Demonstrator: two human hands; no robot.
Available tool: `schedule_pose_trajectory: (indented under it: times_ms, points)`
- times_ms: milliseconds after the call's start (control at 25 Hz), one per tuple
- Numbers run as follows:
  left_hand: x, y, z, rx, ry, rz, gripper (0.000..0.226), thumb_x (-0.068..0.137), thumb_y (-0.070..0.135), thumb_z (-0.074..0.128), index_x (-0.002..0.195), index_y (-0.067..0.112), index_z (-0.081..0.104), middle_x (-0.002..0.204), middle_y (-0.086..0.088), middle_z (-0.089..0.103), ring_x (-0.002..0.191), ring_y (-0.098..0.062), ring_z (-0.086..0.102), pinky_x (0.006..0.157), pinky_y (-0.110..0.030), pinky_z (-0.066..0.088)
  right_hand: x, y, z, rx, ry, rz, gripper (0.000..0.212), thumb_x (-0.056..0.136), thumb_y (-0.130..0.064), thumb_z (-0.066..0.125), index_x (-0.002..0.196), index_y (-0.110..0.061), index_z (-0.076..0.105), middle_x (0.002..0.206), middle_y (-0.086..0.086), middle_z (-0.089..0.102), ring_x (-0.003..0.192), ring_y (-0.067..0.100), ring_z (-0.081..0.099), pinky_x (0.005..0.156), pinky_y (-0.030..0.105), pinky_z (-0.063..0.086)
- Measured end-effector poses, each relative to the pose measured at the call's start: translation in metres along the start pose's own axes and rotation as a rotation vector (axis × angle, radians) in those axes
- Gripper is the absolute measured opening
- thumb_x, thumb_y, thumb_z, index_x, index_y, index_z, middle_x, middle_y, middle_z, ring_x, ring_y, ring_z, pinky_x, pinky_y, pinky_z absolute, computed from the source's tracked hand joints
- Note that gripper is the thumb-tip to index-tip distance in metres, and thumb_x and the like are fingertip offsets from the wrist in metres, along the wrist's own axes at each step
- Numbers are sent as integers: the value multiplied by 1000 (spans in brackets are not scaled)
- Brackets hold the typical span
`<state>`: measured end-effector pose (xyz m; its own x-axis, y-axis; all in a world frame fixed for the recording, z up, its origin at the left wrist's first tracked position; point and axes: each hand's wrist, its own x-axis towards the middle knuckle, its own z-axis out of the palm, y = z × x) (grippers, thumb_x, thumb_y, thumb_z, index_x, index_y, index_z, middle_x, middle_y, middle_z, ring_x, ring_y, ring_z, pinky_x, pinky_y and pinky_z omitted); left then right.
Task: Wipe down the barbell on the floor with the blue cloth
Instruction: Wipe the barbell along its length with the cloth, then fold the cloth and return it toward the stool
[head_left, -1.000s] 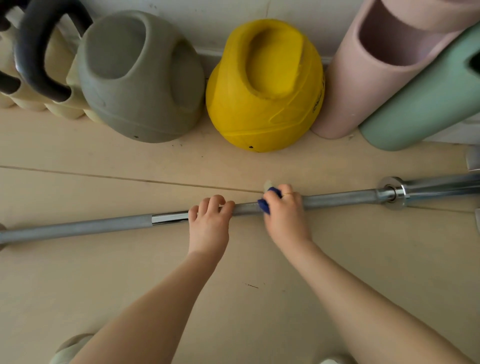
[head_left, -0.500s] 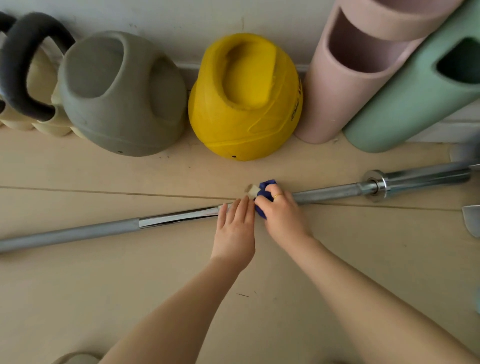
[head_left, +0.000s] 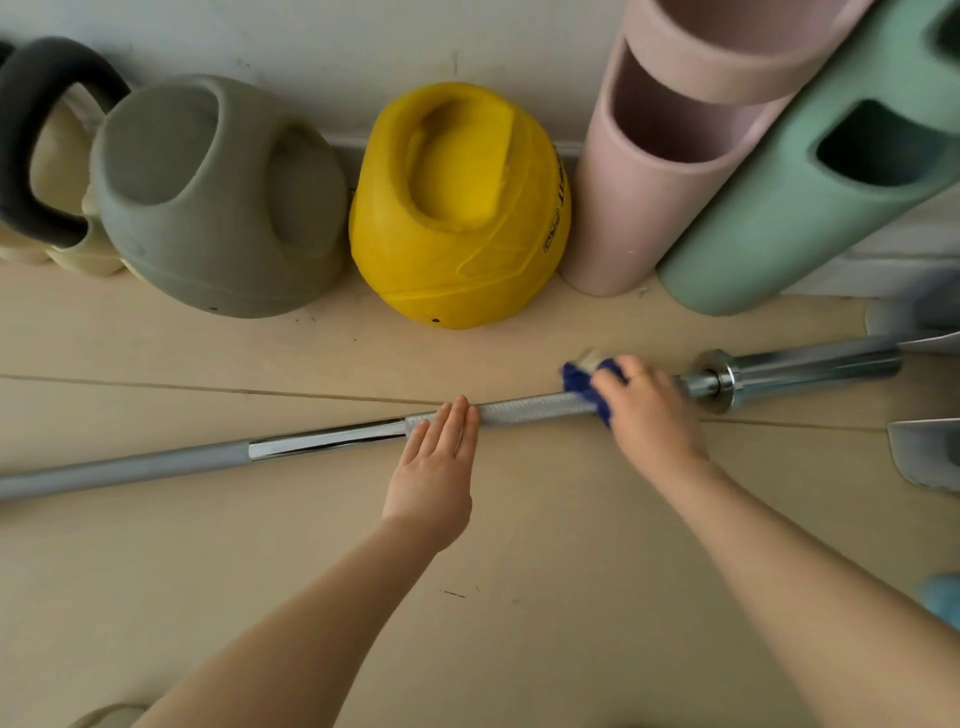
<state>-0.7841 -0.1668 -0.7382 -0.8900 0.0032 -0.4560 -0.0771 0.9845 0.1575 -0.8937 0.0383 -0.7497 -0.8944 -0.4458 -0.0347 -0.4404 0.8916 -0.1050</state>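
A long steel barbell (head_left: 322, 439) lies across the pale floor, running from the lower left up to its collar and sleeve (head_left: 810, 364) at the right. My right hand (head_left: 644, 410) grips the blue cloth (head_left: 584, 387) wrapped around the knurled shaft, just left of the collar. My left hand (head_left: 436, 467) lies flat with straight fingers, its fingertips touching the shaft near the smooth chrome band.
Against the wall stand a grey kettlebell (head_left: 218, 197), a yellow kettlebell (head_left: 457, 208), a black-handled cream one (head_left: 41, 156), and pink (head_left: 649, 171) and green (head_left: 810, 192) foam rollers. White objects (head_left: 924, 457) sit at the right edge.
My right hand slid the cloth rightward along the shaft toward the collar. My left hand released its grip and now lies flat with its fingertips on the bar.
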Motion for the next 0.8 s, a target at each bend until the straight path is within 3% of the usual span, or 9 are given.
schedule_pose_trajectory:
  times_ms: [160, 280, 400, 560, 720, 800]
  points:
    - [1, 3, -6, -24, -25, -25, 78, 93, 13, 39, 146, 13, -17, 156, -3, -21, 145, -19, -14, 117, -32, -7, -5, 45, 0, 39, 49, 471, 24, 81, 1, 54, 104, -4, 56, 109, 25, 50, 91, 44, 51, 70, 47, 45]
    - [1, 0, -7, -96, -91, -5, 80, 93, 20, 44, 146, 14, -16, 156, -1, -21, 144, -18, -16, 118, -31, -4, -5, 11, 9, 317, 197, 730, 35, 80, 7, 53, 113, -4, 51, 130, 24, 41, 104, 44, 49, 86, 45, 44]
    - [2, -13, -15, -367, -126, 43, 76, 94, 19, 48, 149, 15, -4, 158, 2, -12, 145, -15, -11, 117, -26, 0, 0, -22, 5, 598, 255, 889, 34, 83, 6, 53, 115, -3, 48, 139, 26, 28, 104, 43, 52, 91, 39, 42]
    - [-2, -24, -30, -773, -80, -34, 71, 90, -6, 37, 149, 20, 8, 157, 10, 0, 145, -7, 0, 109, -15, 3, -7, -81, 0, 722, 147, 698, 30, 84, 1, 49, 114, -4, 50, 127, 18, 38, 102, 38, 49, 79, 34, 40]
    - [-13, -35, -31, -1029, 61, -239, 71, 86, -12, 32, 148, 20, 16, 152, 3, 22, 140, -10, 20, 105, -16, 15, -12, -176, 7, 841, -272, 304, 36, 87, -4, 46, 123, -8, 44, 123, 16, 39, 108, 37, 48, 88, 42, 46]
    - [-17, -45, -34, -1231, 95, -294, 68, 87, -12, 30, 146, 21, 22, 148, -2, 32, 133, -13, 30, 106, -23, 25, -2, -188, -6, 1044, -496, 244, 34, 90, -8, 43, 124, -10, 44, 121, 13, 45, 113, 33, 49, 96, 43, 44]
